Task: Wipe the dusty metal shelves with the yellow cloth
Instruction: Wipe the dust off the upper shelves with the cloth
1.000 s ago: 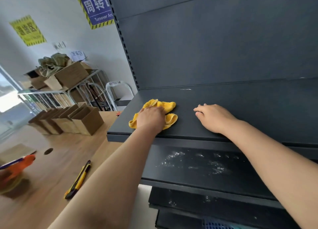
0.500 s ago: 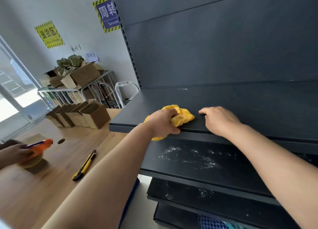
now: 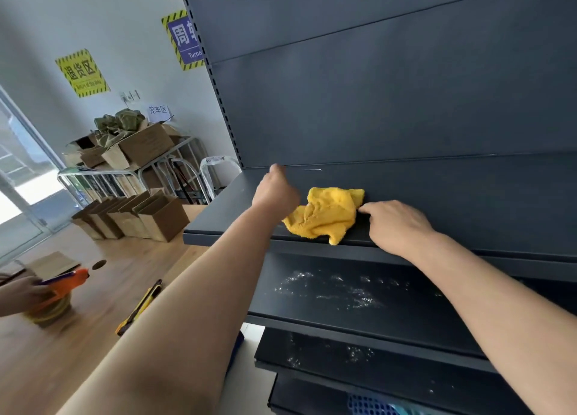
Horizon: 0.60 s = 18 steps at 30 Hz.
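I read the yellow cloth (image 3: 324, 215) as lying crumpled on the top shelf (image 3: 224, 211), between the two hands. The left hand (image 3: 274, 193) sits just left of the cloth with its fingers curled into a fist; I cannot tell whether it holds a cloth edge. The right hand (image 3: 396, 224) rests on the shelf's front edge with fingers relaxed and one fingertip touching the cloth's right side. Below both hands, the next shelf (image 3: 312, 314) carries white dust smears. Left of the left forearm, a yellow utility knife (image 3: 140, 308) lies on the bench (image 3: 78, 352).
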{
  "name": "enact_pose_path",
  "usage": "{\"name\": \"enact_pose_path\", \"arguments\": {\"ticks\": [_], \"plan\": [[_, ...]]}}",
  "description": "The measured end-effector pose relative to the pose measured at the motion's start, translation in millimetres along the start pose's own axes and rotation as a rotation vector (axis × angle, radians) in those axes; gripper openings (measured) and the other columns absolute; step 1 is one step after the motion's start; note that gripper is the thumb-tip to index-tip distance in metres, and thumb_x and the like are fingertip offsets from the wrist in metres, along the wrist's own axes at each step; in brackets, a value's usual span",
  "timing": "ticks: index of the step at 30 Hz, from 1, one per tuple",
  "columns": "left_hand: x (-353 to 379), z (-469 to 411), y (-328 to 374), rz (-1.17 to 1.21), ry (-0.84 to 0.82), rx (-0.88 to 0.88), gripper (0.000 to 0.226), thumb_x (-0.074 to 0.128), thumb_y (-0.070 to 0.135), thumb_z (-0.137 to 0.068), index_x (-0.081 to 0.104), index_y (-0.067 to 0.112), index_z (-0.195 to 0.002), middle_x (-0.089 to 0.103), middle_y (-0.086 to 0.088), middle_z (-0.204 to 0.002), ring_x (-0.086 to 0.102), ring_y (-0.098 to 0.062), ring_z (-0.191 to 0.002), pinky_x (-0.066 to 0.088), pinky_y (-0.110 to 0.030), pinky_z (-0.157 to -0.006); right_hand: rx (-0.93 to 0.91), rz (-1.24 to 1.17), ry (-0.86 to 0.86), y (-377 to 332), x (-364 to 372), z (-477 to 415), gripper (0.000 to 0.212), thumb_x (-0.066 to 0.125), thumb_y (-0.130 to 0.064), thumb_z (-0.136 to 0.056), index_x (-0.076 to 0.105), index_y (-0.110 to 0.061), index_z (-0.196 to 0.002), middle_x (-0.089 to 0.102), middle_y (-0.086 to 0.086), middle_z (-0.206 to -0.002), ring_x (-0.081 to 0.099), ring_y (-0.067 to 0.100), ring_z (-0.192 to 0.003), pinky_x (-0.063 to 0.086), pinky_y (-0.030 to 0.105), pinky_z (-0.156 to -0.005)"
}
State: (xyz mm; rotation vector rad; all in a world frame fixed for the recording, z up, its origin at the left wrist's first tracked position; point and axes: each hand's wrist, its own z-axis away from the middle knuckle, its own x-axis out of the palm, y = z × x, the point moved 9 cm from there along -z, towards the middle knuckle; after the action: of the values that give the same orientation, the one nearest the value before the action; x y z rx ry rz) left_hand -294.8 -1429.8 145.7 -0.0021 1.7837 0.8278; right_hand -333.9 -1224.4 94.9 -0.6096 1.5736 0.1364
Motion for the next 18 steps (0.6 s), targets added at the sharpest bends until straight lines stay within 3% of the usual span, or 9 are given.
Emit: {"name": "enact_pose_path", "arguments": {"ticks": [2, 4, 6, 10, 18], "plan": [[18, 8, 19, -0.055, -0.033, 0.169, 0.053, 0.056, 0.029, -0.089, 0.04, 0.023, -0.139, 0.042, -0.005, -0.144, 0.04, -0.03, -0.129, 0.039, -0.043, -0.102, 0.003, 0.019, 0.009, 0, -1, 0, 0.04, 0.038, -0.012, -0.092, 0.057, -0.028, -0.124, 0.06, 0.002, -0.123, 0.058, 0.027, -0.107, 0.047, 0.034, -0.077], [53, 23, 34, -0.136, -0.158, 0.316, 0.055, 0.049, 0.053, -0.09, 0.036, 0.039, -0.141, 0.029, 0.002, -0.154, 0.024, -0.03, -0.14, 0.025, -0.052, -0.11, -0.003, 0.026, 0.016, -3, 0, 0, 0.038, 0.039, -0.012, -0.092, 0.06, -0.028, -0.12, 0.062, 0.003, -0.117, 0.059, 0.028, -0.103, 0.044, 0.031, -0.07], [89, 36, 32, -0.277, -0.279, 0.353, 0.057, 0.034, 0.068, -0.088, 0.027, 0.049, -0.142, 0.017, 0.007, -0.158, 0.008, -0.031, -0.145, 0.011, -0.061, -0.111, -0.009, 0.045, 0.02, -5, 2, -1, 0.037, 0.04, -0.012, -0.091, 0.061, -0.028, -0.116, 0.063, 0.004, -0.113, 0.059, 0.028, -0.1, 0.04, 0.03, -0.067], [92, 26, 10, -0.327, -0.265, 0.341, 0.055, 0.025, 0.061, -0.094, 0.029, 0.04, -0.145, 0.023, 0.011, -0.156, 0.011, -0.027, -0.145, 0.009, -0.059, -0.112, -0.003, 0.055, 0.022, -9, 6, -3, 0.038, 0.041, -0.012, -0.09, 0.059, -0.028, -0.12, 0.062, 0.003, -0.12, 0.058, 0.028, -0.106, 0.045, 0.032, -0.073], [29, -31, -105, -0.353, -0.177, 0.11, 0.057, 0.025, 0.06, -0.094, 0.03, 0.036, -0.146, 0.025, 0.006, -0.156, 0.015, -0.024, -0.145, 0.009, -0.058, -0.112, -0.05, -0.026, 0.022, -49, 22, -26, 0.05, 0.041, -0.006, -0.09, 0.051, -0.031, -0.133, 0.056, -0.002, -0.132, 0.054, 0.025, -0.116, 0.04, 0.031, -0.074]]}}
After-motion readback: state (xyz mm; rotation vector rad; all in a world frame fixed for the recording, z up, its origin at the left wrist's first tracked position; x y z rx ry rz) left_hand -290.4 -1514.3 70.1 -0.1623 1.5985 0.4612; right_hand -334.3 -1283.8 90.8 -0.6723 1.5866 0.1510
